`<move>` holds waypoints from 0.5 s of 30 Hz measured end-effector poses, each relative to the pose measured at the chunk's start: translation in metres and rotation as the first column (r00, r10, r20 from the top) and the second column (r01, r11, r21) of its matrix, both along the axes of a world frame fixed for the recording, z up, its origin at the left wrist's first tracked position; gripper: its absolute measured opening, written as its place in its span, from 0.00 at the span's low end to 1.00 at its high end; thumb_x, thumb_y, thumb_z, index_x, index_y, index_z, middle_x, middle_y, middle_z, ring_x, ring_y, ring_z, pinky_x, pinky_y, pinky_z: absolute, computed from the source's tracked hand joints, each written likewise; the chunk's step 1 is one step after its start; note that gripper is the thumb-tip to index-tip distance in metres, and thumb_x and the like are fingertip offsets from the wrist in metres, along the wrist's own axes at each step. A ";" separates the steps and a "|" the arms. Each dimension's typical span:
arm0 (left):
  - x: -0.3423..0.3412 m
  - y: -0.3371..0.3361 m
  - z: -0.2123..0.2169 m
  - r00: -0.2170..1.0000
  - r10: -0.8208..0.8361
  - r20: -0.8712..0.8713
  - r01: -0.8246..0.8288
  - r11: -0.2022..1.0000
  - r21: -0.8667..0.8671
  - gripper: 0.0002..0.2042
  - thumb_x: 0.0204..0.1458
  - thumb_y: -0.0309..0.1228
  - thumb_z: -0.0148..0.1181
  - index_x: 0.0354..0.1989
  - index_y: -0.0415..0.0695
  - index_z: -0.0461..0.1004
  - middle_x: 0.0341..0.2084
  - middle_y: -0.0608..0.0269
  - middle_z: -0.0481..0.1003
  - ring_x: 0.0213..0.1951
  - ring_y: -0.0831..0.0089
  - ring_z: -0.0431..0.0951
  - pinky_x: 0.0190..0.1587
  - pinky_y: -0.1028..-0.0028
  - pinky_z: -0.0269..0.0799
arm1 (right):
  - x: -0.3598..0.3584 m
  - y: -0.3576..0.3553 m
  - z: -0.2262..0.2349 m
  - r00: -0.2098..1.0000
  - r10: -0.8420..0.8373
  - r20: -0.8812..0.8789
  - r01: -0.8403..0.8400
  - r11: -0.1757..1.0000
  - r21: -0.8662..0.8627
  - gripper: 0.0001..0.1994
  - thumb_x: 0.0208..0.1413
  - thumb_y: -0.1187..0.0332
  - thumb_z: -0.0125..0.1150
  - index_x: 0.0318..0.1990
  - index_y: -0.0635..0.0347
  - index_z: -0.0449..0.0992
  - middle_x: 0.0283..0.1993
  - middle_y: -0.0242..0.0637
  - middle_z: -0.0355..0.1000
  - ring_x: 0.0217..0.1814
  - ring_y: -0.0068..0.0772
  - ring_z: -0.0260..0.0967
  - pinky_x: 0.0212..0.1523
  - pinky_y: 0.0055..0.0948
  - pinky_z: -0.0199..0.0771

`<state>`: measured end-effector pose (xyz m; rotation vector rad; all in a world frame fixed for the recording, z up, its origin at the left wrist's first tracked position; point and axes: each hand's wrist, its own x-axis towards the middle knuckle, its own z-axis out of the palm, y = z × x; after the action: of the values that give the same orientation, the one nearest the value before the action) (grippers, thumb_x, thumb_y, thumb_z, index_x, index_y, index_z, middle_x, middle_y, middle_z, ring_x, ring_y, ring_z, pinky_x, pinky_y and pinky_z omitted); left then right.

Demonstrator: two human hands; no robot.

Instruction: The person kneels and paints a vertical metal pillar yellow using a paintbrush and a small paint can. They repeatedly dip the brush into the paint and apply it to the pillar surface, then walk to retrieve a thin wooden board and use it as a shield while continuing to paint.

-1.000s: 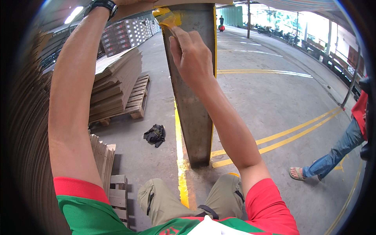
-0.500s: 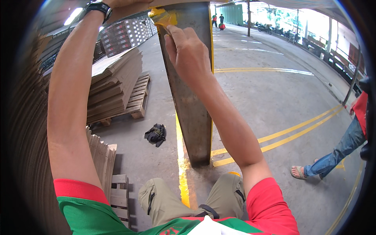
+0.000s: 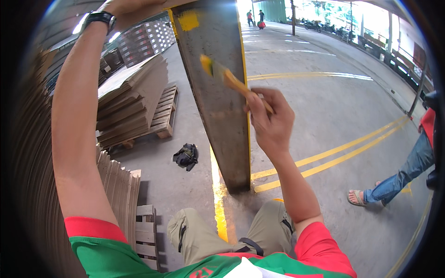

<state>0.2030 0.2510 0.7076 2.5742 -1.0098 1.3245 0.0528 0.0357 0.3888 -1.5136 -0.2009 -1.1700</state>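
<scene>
A paintbrush [image 3: 235, 84] with yellow paint on its bristles is in my right hand [image 3: 273, 121], closed round the wooden handle. The blurred brush is in front of the grey steel column [image 3: 211, 97], below a fresh yellow patch [image 3: 189, 21] near the column's top. Yellow also runs along the column's edges. My left hand [image 3: 132, 5] is raised at the upper left, beside a tan surface near the column's top. The frame's edge cuts it off, and its fingers are hidden.
Stacked cardboard sheets [image 3: 132, 99] lie on a wooden pallet [image 3: 166, 113] at left, with more cardboard [image 3: 116, 185] nearer. A black bundle [image 3: 186, 156] is on the floor. A person in jeans [image 3: 398, 169] stands at right. Two people are far off.
My right hand has drawn the paintbrush down and right, away from the column's top, uncovering the yellow patch. My left hand remains raised, and the view has shifted slightly.
</scene>
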 end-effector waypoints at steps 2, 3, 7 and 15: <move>0.009 0.003 0.006 0.998 -0.049 -0.048 0.051 0.998 0.042 0.19 0.54 0.42 0.68 0.46 0.39 0.83 0.36 0.54 0.84 0.39 0.64 0.83 0.46 0.64 0.76 | -0.022 -0.018 -0.031 0.968 0.230 -0.099 -0.208 0.959 0.195 0.09 0.63 0.70 0.67 0.45 0.66 0.79 0.29 0.34 0.78 0.25 0.18 0.72 0.25 0.20 0.69; 0.014 0.006 0.010 0.981 -0.055 -0.187 0.068 0.996 0.064 0.19 0.54 0.42 0.67 0.47 0.40 0.83 0.36 0.54 0.84 0.38 0.65 0.83 0.46 0.64 0.76 | -0.028 -0.027 -0.044 0.959 0.253 -0.125 -0.218 0.945 0.244 0.09 0.63 0.70 0.67 0.45 0.67 0.80 0.30 0.35 0.78 0.24 0.18 0.72 0.24 0.20 0.69; 0.053 0.016 0.026 0.953 0.014 -0.304 0.015 0.995 0.094 0.29 0.56 0.50 0.68 0.59 0.42 0.75 0.53 0.53 0.78 0.54 0.67 0.79 0.61 0.68 0.70 | -0.044 -0.056 -0.082 0.925 0.339 -0.172 -0.251 0.885 0.393 0.09 0.63 0.71 0.67 0.45 0.69 0.80 0.30 0.38 0.78 0.23 0.19 0.72 0.22 0.20 0.72; 0.062 0.019 0.022 0.942 -0.147 -0.302 0.176 0.982 0.069 0.27 0.55 0.47 0.69 0.53 0.34 0.78 0.43 0.58 0.82 0.45 0.73 0.81 0.54 0.74 0.74 | -0.050 -0.084 -0.060 0.995 0.093 -0.017 -0.086 0.962 0.258 0.10 0.62 0.73 0.66 0.47 0.70 0.82 0.30 0.38 0.79 0.28 0.21 0.74 0.27 0.22 0.73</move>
<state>0.2651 0.2698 0.7295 2.5843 -1.2172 0.8382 0.0025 -0.0478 0.3291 -1.2798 -0.0925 -1.0573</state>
